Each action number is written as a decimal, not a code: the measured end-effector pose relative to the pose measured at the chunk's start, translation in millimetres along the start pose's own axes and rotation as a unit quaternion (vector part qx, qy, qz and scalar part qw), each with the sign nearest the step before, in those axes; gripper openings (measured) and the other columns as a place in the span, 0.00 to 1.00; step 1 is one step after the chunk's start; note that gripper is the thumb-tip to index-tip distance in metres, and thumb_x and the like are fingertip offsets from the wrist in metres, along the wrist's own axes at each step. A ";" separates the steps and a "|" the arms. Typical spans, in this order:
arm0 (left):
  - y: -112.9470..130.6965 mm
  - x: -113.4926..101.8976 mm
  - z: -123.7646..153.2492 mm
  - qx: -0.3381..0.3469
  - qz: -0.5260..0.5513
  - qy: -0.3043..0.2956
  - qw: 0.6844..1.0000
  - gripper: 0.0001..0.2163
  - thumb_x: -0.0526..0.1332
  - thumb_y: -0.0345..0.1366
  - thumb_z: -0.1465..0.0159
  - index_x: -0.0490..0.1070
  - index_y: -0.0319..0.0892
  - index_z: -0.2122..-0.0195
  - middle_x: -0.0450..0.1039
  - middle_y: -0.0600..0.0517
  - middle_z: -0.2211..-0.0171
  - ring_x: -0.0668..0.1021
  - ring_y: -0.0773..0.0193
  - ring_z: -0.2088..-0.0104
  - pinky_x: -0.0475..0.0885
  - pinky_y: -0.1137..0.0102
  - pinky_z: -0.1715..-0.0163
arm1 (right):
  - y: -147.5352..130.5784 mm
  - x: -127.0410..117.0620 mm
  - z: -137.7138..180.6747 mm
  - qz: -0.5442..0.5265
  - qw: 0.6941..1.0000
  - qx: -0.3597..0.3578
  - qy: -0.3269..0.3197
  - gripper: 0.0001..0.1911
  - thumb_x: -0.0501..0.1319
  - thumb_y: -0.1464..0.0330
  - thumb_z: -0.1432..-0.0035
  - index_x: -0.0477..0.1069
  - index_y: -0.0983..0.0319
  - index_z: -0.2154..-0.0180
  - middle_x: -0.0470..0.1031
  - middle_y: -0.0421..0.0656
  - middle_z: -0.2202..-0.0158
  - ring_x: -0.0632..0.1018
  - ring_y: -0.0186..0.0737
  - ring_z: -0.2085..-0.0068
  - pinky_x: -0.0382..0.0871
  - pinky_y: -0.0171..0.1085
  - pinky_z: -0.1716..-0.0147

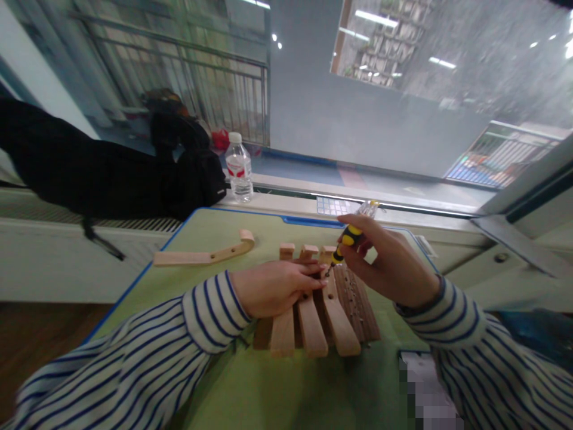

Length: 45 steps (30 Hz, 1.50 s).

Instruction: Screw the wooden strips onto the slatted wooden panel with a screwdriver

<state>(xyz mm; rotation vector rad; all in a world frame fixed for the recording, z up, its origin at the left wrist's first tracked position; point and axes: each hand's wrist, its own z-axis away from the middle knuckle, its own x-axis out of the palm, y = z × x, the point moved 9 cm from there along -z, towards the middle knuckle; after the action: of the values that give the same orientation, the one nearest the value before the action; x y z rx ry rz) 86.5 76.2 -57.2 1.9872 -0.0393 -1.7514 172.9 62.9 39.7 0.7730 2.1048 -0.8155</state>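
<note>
My right hand (385, 257) is closed around a yellow-and-black screwdriver (351, 236), its shaft slanting down and left. The tip meets a small dark spot on the rightmost curved wooden hook (342, 334); whether that is a screw or a hole I cannot tell. My left hand (280, 286) rests across the hooks, its fingertips drawn together beside the screwdriver tip. Whatever they pinch is too small to make out. Three pale hooks lie side by side on a brown wooden board (358, 304), over which several small screws are scattered.
Another curved wooden hook (210, 257) with holes lies at the left of the green table (242, 382). On the sill behind stand a water bottle (239, 170) and a black bag (192, 185). A phone-like object (430, 388), partly pixelated, lies near my right forearm.
</note>
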 end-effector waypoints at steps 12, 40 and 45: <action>-1.0 -0.9 -0.2 -0.003 0.028 0.009 1.000 0.21 0.50 0.26 0.37 0.64 0.46 0.44 0.56 0.50 0.39 0.63 0.59 0.41 0.58 0.63 0.40 | 4.0 1.6 0.2 0.010 1.000 0.007 0.018 0.20 0.58 0.68 0.44 0.61 0.64 0.50 0.72 0.39 0.69 0.72 0.30 0.73 0.68 0.32 0.72; 1.6 -2.4 -0.3 0.002 0.020 0.003 1.000 0.21 0.50 0.26 0.37 0.63 0.45 0.43 0.56 0.50 0.39 0.63 0.58 0.40 0.57 0.64 0.40 | 7.1 8.0 1.7 -0.004 1.000 0.027 -0.012 0.24 0.55 0.68 0.42 0.56 0.62 0.44 0.73 0.44 0.65 0.72 0.33 0.72 0.67 0.36 0.73; 1.3 -3.7 -0.3 0.004 0.029 0.014 0.999 0.21 0.51 0.25 0.38 0.65 0.46 0.44 0.56 0.50 0.39 0.63 0.59 0.40 0.57 0.64 0.40 | 10.5 7.2 1.9 0.018 0.999 0.041 0.001 0.24 0.56 0.66 0.42 0.57 0.62 0.45 0.72 0.40 0.71 0.71 0.32 0.75 0.66 0.35 0.75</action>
<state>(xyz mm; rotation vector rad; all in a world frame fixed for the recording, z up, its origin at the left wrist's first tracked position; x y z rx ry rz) 86.4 76.4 -53.2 1.9959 -0.0929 -1.6897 177.4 69.8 29.9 0.8540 2.0645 -0.8852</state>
